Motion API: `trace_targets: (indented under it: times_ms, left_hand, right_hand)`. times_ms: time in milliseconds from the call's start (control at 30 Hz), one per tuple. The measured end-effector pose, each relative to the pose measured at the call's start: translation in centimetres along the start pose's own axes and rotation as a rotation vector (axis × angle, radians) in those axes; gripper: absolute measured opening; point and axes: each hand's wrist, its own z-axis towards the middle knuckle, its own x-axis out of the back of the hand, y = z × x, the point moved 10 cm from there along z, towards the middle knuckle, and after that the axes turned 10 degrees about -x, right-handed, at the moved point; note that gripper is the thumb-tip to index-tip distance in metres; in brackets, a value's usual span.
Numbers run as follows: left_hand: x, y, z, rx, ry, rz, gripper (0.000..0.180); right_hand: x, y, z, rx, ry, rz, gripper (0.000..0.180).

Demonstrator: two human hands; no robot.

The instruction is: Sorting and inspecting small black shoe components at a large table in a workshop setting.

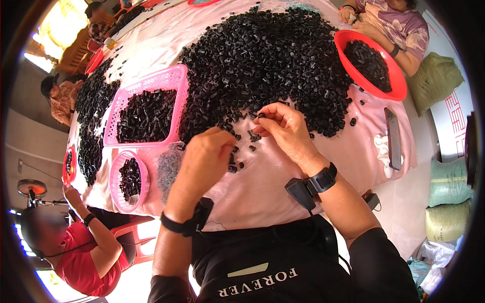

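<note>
A large heap of small black plastic parts [273, 55] covers the far middle of the table. In front of its near edge, my right hand [290, 134] pinches one small black plastic part [261, 116] between thumb and fingertips. My left hand [208, 154] is beside it on the left, slightly blurred, with its fingers bent together; what they hold, if anything, is hidden. A few loose black parts [232, 167] lie on the pink cloth between and below the hands. Next to my left wrist sits a pile of fine grey pieces [169, 169], too small to make out.
Left of my hands stand a pink rectangular basket [183, 101] and a round pink basket [144, 194], both with black parts. A red bowl [399, 93] is at the right, near a phone [393, 139]. Other people sit around the table; sacks [447, 182] are stacked at right.
</note>
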Motion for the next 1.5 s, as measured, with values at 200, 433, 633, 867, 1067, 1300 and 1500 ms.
trace_targets:
  times_ms: [200, 433, 633, 867, 1067, 1300, 1500]
  left_hand:
    - [1.3, -2.8, -3.6, 0.143, -0.245, 0.137, 0.012]
    - [-0.7, -2.1, -4.5, 0.164, -0.189, 0.089, 0.012]
    - [-0.9, -1.5, -4.1, 0.099, -0.222, 0.138, 0.012]
    - [0.1, 0.0, -1.0, 0.112, -0.051, -0.112, 0.010]
    - [0.0, -0.4, 1.4, 0.175, 0.159, -0.266, 0.010]
    - [-1.2, -0.3, 2.4, 0.147, 0.147, -0.211, 0.010]
    - [-1.1, 0.3, 2.5, 0.062, 0.180, -0.173, 0.008]
  right_hand:
    - [-0.2, -0.6, -0.4, 0.043, -0.005, -0.035, 0.011]
    - [-0.7, -0.2, -0.5, -0.005, -0.054, -0.078, 0.013]
    - [-1.1, -0.1, -0.5, -0.027, -0.079, -0.080, 0.011]
    - [-1.6, 0.2, -0.6, -0.048, -0.126, -0.119, 0.012]
    - [-1.9, 1.1, -0.5, -0.074, -0.178, -0.076, 0.017]
    - [-1.9, 1.0, -0.6, -0.084, -0.178, -0.014, 0.019]
    - [-1.9, 0.9, -0.6, -0.088, -0.183, -0.024, 0.019]
